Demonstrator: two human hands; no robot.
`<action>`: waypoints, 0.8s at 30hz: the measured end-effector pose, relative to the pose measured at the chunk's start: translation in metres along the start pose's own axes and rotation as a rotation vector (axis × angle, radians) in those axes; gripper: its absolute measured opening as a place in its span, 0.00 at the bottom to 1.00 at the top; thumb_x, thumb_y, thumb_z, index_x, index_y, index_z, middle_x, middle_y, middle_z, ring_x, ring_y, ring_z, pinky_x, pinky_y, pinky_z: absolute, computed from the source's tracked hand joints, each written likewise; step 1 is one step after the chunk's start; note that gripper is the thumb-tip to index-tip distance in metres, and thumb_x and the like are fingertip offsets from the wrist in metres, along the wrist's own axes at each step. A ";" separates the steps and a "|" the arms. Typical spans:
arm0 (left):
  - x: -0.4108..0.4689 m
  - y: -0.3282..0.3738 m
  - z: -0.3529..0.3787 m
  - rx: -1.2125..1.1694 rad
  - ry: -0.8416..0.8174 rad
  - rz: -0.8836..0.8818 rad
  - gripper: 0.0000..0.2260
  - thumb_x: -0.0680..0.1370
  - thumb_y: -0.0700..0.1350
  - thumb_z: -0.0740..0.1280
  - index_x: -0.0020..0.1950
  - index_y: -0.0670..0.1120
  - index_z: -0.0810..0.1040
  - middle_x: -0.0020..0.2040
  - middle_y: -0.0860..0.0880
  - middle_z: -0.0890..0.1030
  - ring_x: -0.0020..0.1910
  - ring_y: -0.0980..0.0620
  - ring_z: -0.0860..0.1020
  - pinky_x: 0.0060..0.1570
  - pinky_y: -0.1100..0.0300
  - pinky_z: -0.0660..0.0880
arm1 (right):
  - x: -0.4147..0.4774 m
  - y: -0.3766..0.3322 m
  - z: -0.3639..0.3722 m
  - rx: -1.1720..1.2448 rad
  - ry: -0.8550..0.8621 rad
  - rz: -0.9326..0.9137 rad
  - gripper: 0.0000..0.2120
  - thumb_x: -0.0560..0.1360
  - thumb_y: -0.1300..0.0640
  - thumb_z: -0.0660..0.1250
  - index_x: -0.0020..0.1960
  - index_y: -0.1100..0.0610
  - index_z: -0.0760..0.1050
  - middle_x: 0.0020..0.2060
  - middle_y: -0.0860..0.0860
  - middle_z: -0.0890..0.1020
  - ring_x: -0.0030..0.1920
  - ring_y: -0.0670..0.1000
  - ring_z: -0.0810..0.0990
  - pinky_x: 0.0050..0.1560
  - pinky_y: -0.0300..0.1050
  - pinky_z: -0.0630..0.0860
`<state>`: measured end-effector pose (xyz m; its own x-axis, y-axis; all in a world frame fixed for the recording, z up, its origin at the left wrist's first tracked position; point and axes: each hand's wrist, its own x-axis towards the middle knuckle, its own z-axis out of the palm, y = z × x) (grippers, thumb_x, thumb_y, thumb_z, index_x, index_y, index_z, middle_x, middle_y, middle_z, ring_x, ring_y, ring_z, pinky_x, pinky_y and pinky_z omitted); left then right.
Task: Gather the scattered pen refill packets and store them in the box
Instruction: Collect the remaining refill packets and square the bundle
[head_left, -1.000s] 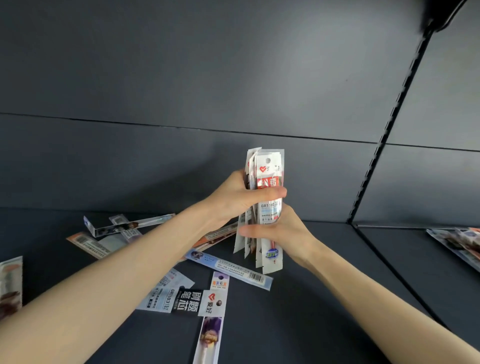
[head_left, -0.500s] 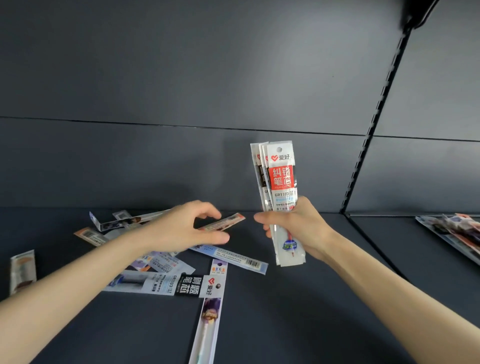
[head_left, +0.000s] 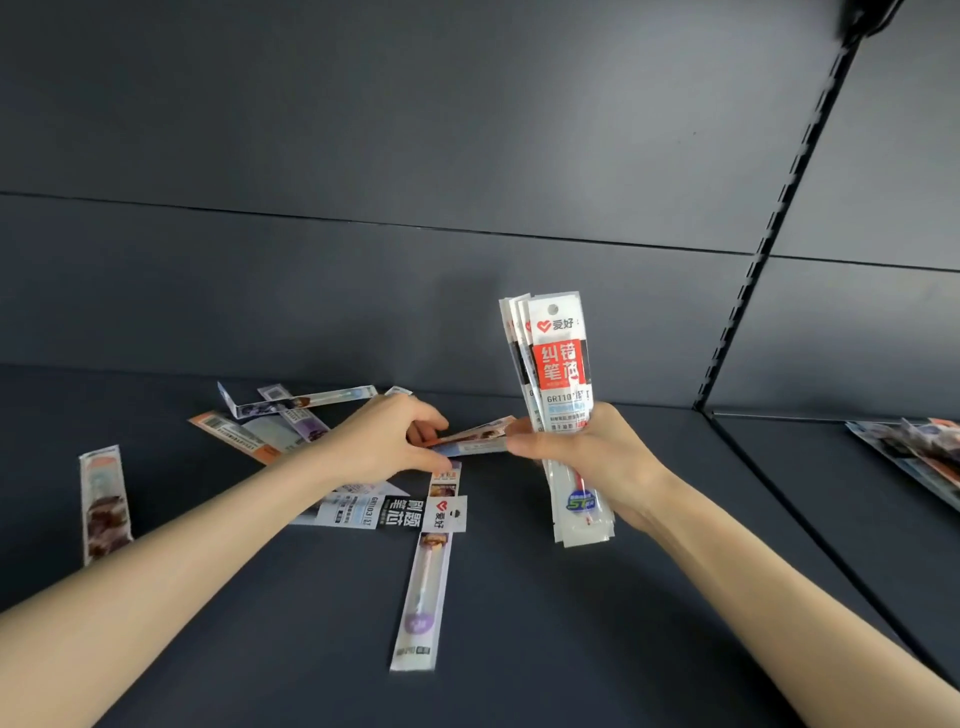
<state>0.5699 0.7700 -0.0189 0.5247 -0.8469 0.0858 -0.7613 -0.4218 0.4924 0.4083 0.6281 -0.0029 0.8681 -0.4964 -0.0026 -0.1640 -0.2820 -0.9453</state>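
My right hand grips an upright stack of pen refill packets, the front one white with a red label. My left hand pinches two flat packets just above the shelf, their far ends touching my right fingers. Loose packets lie on the dark shelf: a long purple one, a black-and-white one across it, an orange-edged one, a folded one at the back, and a brown one at the far left. No box is in view.
The shelf's dark back wall rises right behind the packets. A slotted upright divides this bay from the right one, where more packets lie at the frame's edge.
My left hand let go of the stack, reached down to the shelf and took hold of two flat packets. My right hand kept the stack upright and shifted slightly right.
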 end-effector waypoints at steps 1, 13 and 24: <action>0.002 0.001 0.000 -0.007 0.003 -0.004 0.21 0.70 0.49 0.75 0.61 0.46 0.79 0.48 0.51 0.81 0.44 0.57 0.77 0.43 0.65 0.73 | 0.000 0.000 0.001 -0.006 -0.002 0.003 0.11 0.70 0.58 0.74 0.52 0.57 0.81 0.50 0.54 0.83 0.51 0.50 0.81 0.52 0.41 0.76; 0.002 0.004 -0.001 0.320 0.082 0.126 0.10 0.80 0.46 0.60 0.54 0.44 0.78 0.47 0.48 0.77 0.45 0.51 0.76 0.45 0.58 0.71 | 0.002 -0.008 0.002 -0.063 0.054 -0.082 0.12 0.69 0.60 0.74 0.51 0.53 0.79 0.44 0.49 0.82 0.44 0.46 0.80 0.39 0.32 0.73; -0.013 0.035 -0.059 -0.158 0.362 0.200 0.16 0.66 0.46 0.77 0.51 0.50 0.78 0.42 0.55 0.84 0.37 0.58 0.82 0.39 0.65 0.78 | 0.017 -0.032 -0.002 -0.245 0.013 -0.168 0.09 0.68 0.58 0.76 0.46 0.51 0.79 0.39 0.47 0.83 0.40 0.48 0.83 0.41 0.40 0.77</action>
<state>0.5591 0.7849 0.0480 0.4941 -0.7270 0.4767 -0.8084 -0.1825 0.5596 0.4270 0.6274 0.0277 0.8870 -0.4358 0.1526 -0.1282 -0.5499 -0.8253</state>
